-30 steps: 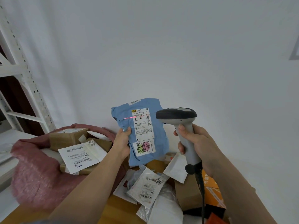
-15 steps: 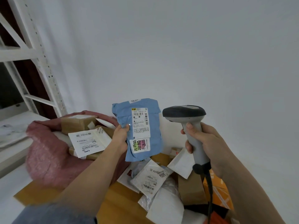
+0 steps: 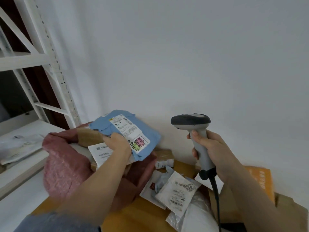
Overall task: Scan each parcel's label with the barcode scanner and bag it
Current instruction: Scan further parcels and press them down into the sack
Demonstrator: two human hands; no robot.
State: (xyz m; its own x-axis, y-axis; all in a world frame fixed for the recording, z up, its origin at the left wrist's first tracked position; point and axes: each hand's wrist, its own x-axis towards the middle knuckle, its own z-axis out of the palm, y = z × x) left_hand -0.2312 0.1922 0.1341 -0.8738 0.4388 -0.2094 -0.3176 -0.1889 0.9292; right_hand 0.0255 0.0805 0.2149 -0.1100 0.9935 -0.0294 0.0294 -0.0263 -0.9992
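— What do we see at our left hand (image 3: 117, 143)?

— Its fingers curl over the near edge of the blue parcel (image 3: 133, 131) and clamp it; the fingertips go under the mailer, so we cannot see them. The parcel lies tilted, label (image 3: 127, 127) up, over the mouth of the pink bag (image 3: 65, 166), on top of a brown box (image 3: 88, 136) and a white label sheet (image 3: 100, 151) already inside. The label's print is too blurred for us to read, apart from coloured characters on the sticker below it.

— And our right hand (image 3: 210, 149)?

— Fingers wrapped tight round the grey handle of the barcode scanner (image 3: 194, 129), index finger at the front. Its dark head points left, well apart from the parcel. The cable (image 3: 216, 198) drops out of the bottom of the picture.

— Further out?

— More parcels (image 3: 177, 191) in white bags lie heaped on the wooden table (image 3: 137, 216), half covering each other. An orange box (image 3: 260, 181) is partly hidden by our right forearm. White shelving (image 3: 50, 52) is cut off at the left edge
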